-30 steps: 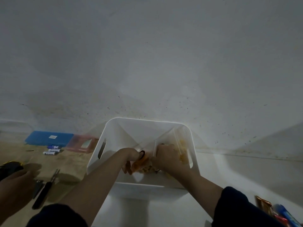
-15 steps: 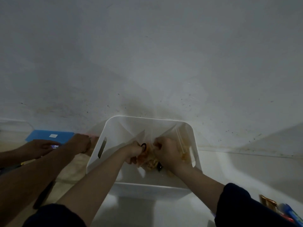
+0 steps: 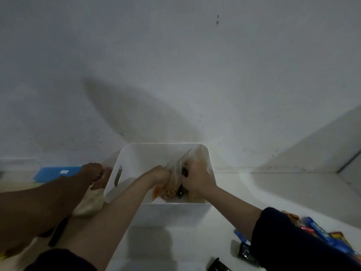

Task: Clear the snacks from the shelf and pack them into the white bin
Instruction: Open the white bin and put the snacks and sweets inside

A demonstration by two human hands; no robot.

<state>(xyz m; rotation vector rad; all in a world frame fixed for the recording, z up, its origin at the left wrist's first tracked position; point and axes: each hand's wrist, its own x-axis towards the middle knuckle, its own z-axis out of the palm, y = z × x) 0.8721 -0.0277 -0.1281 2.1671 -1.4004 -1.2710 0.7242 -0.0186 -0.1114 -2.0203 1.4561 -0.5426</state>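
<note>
Hands are working together inside the white bin point(image 3: 136, 159), which is sitting on the pale shelf surface point(image 3: 273, 192) against the wall. The left hand point(image 3: 159, 174) is curling around the orange end of a clear snack bag point(image 3: 168, 187), and the right hand point(image 3: 196, 178) is gripping the bag's upper plastic beside a small dark packet point(image 3: 180, 192) low in the bin. Compared with a second ago, both hands are sitting a little higher and closer together on the bag, so the bag is probably being settled or folded down rather than freshly dropped. Another person's hand point(image 3: 92, 171), absent from that spot a second ago, is now reaching in at the bin's left outer wall, gripping something pale; what it holds is unclear. More wrapped snacks point(image 3: 320, 233) are lying loose near the right sleeve, outside the bin, so packing looks far from finished.
</note>
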